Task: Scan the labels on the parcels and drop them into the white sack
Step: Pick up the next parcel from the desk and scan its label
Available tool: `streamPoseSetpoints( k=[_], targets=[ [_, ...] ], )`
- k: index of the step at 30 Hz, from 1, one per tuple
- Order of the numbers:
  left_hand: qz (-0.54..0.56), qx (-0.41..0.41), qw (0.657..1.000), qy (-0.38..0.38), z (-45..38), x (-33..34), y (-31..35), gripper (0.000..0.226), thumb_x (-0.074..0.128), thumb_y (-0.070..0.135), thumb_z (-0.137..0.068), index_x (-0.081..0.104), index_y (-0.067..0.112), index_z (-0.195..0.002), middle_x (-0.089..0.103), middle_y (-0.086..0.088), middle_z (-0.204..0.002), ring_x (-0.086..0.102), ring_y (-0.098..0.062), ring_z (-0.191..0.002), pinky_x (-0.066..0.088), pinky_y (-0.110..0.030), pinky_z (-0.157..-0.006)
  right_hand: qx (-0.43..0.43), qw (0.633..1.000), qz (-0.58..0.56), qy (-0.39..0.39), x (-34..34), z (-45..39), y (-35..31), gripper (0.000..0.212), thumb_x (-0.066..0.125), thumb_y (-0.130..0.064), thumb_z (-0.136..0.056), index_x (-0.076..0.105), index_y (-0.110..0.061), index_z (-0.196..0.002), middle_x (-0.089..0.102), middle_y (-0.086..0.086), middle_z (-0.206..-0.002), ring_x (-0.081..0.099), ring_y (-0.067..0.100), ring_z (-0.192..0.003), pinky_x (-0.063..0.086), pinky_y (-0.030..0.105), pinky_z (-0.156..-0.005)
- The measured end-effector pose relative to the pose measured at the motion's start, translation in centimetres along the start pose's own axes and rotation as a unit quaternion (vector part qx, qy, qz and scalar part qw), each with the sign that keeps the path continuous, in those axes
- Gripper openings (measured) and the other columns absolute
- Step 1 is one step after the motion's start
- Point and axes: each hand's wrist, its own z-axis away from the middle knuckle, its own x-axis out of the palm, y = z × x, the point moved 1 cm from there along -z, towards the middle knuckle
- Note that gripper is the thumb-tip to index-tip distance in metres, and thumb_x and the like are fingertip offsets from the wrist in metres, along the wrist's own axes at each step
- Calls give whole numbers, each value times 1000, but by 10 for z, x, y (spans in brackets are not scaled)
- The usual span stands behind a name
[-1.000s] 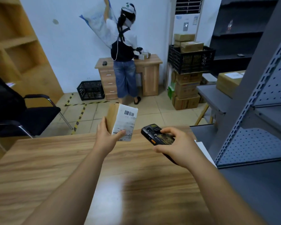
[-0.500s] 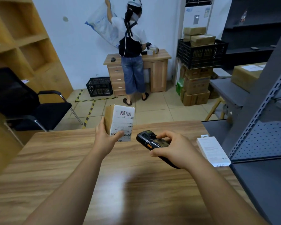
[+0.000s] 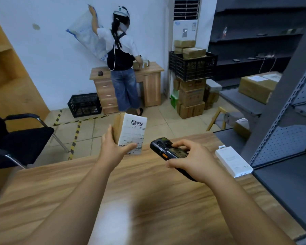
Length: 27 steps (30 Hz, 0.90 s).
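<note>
Compared with half a second ago, the left hand [image 3: 113, 147] still grips the small brown cardboard parcel [image 3: 130, 133] upright above the far edge of the wooden table [image 3: 148, 200], white barcode label facing the camera. The right hand [image 3: 189, 160] remains wrapped around the black handheld scanner [image 3: 166, 150], just beside the parcel. Label print is illegible; the scanner's lower body is hidden by fingers.

the parcel [image 3: 129, 133] held up in the left hand [image 3: 113, 149] carries a white shipping label [image 3: 133, 134] with a barcode near its top edge and lines of small print beneath (too fine to read). blue print on the white sack [image 3: 86, 35] against the wall and marks on the white box [image 3: 233, 160] are also illegible.
</note>
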Motion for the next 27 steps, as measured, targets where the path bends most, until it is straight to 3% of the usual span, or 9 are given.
streamPoseSetpoints(
  k=[4, 7, 10, 13, 17, 22, 24, 27],
  targets=[
    [7, 40, 998, -55, -21, -15, -1, 108, 90, 35, -65, 25, 28, -151, 37, 2, -132, 46, -19, -123, 49, -45, -100, 9, 997, -30, 64, 10, 3, -6, 58, 87, -36, -65, 60, -42, -115, 61, -20, -101, 60, 0, -85, 48, 21, -64],
    [34, 56, 992, -106, -33, -9, 6, 105, 88, 33, -67, 24, 29, -150, 39, 4, -134, 47, -19, -123, 51, -46, -99, 33, 991, -35, 122, 6, 11, 2, 56, 86, -34, -67, 59, -43, -116, 57, -25, -93, 60, -2, -83, 48, 23, -64],
    [90, 57, 978, -181, -31, 22, 22, 100, 86, 27, -72, 25, 31, -150, 51, 7, -132, 58, -15, -113, 55, -36, -87, 69, 979, -45, 188, -6, 30, 19, 55, 87, -36, -66, 61, -45, -112, 62, -22, -92, 62, -3, -82, 53, 24, -68],
    [161, 32, 944, -286, -11, 77, 47, 82, 82, 17, -77, 37, 27, -144, 64, 9, -123, 67, -13, -104, 54, -26, -76, 100, 961, -41, 254, -30, 63, 42, 54, 88, -38, -66, 61, -48, -112, 61, -24, -92, 62, -4, -81, 51, 20, -66],
    [220, 14, 892, -395, 45, 163, 93, 71, 84, 16, -75, 47, 20, -136, 69, 1, -120, 71, -17, -98, 58, -28, -71, 133, 918, -41, 370, -76, 125, 79, 55, 89, -35, -68, 62, -45, -114, 65, -21, -99, 63, -8, -78, 49, 12, -57],
    [225, 14, 835, -502, 143, 244, 147, 59, 81, 20, -78, 54, 23, -130, 71, 4, -116, 72, -10, -96, 55, -16, -65, 178, 848, -51, 497, -131, 219, 124, 53, 89, -32, -69, 62, -43, -113, 65, -23, -96, 62, -9, -82, 48, 15, -67],
    [213, 15, 818, -534, 184, 268, 164, 58, 82, 23, -77, 54, 24, -128, 72, 5, -114, 71, -10, -95, 57, -20, -69, 194, 824, -54, 530, -148, 257, 145, 52, 89, -30, -69, 62, -41, -113, 64, -24, -93, 62, -8, -80, 47, 14, -63],
    [184, 20, 797, -575, 250, 303, 189, 58, 85, 31, -72, 56, 26, -122, 74, 8, -107, 70, -11, -96, 56, -35, -87, 213, 797, -55, 563, -170, 315, 179, 51, 88, -29, -70, 61, -43, -110, 65, -20, -93, 64, -2, -74, 47, 9, -54]
  ],
)
